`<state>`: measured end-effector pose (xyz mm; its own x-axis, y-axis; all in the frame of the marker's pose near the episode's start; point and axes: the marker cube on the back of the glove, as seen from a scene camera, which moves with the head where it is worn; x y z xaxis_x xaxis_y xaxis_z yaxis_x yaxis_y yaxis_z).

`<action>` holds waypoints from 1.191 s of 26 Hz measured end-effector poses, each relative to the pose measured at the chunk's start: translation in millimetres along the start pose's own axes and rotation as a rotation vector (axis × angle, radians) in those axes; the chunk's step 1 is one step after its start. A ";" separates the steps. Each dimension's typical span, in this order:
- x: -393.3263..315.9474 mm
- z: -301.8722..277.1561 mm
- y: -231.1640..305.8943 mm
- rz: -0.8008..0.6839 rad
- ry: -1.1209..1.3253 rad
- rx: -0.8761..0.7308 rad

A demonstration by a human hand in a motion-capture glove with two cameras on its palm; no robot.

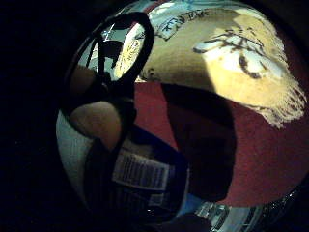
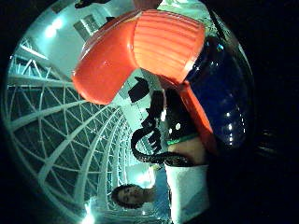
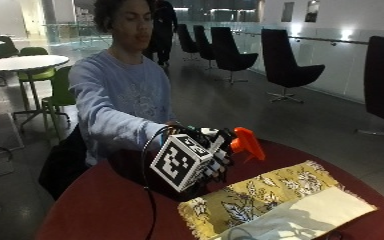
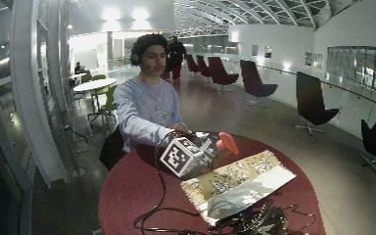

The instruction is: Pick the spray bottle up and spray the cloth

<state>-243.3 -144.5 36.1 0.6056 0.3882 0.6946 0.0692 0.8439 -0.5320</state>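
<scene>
My gloved right hand (image 3: pixel 217 156) grips a spray bottle and holds it above the round red table (image 3: pixel 105 210). The bottle's orange spray head (image 3: pixel 246 142) sticks out beyond the hand, toward the far side of the table, and also shows in the wide view (image 4: pixel 227 142). In the thumb side palm view the orange head (image 2: pixel 140 51) and the blue body (image 2: pixel 224 98) fill the picture. The little finger side view shows the bottle's label (image 1: pixel 142 171). A yellow floral cloth (image 3: pixel 272 197) lies flat on the table just below and in front of the hand, also seen as the cloth (image 1: pixel 227 53).
Tangled cables (image 4: pixel 253 223) lie at the table's near edge beside the cloth. Black chairs (image 3: pixel 286 62) stand along the far wall, and a white table with green chairs (image 3: pixel 25 65) is behind the person. Bare red tabletop (image 1: pixel 270 154) shows around the cloth.
</scene>
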 end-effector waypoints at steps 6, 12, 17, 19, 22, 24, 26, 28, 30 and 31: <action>-0.2 -3.7 2.6 0.007 -0.019 -0.006; 0.2 -4.1 2.9 0.016 -0.034 -0.009; 0.5 -3.1 1.5 0.024 -0.037 -0.011; 0.0 -2.8 1.4 0.024 -0.038 -0.014; -0.9 -2.3 0.9 0.022 -0.045 -0.014; -1.2 -1.6 0.3 0.022 -0.050 -0.013; -1.3 -1.2 -0.2 0.023 -0.052 -0.013; -1.2 -1.1 -0.2 0.028 -0.052 -0.014; -1.0 -1.0 -0.1 0.033 -0.054 -0.016; -0.9 -0.9 -0.1 0.035 -0.055 -0.016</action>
<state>-243.1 -145.3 35.0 0.5635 0.4374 0.7009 0.0619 0.8237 -0.5637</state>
